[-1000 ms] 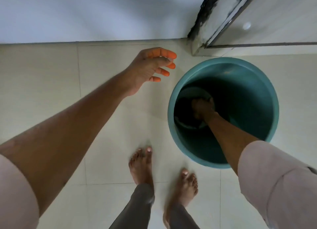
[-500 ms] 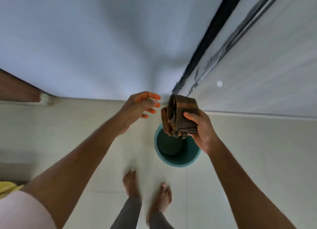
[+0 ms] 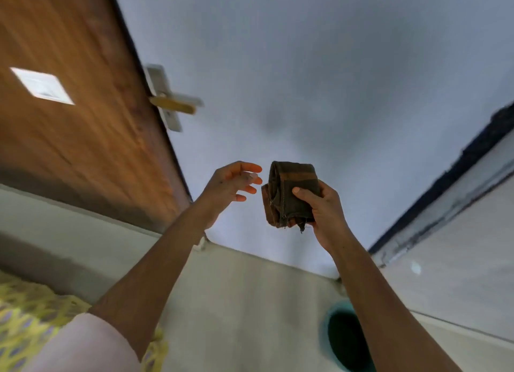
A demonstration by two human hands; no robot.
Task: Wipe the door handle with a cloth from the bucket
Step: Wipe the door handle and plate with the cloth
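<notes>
Fingers (image 3: pixel 304 195) of the right hand (image 3: pixel 322 210) clamp the folded cloth (image 3: pixel 289 193), left hand (image 3: pixel 228 188) spread beside it, seemingly ready to unfold it for the door handle (image 3: pixel 173 104).

hands (image 3: pixel 230 188): 2 | cloth (image 3: pixel 289 193): 1 | bucket (image 3: pixel 343 344): 1 | door handle (image 3: pixel 173 106): 1

Frayed woven cloth (image 3: pixel 289 193), grained wood door (image 3: pixel 69 115), pale metal handle (image 3: pixel 173 104)
</notes>
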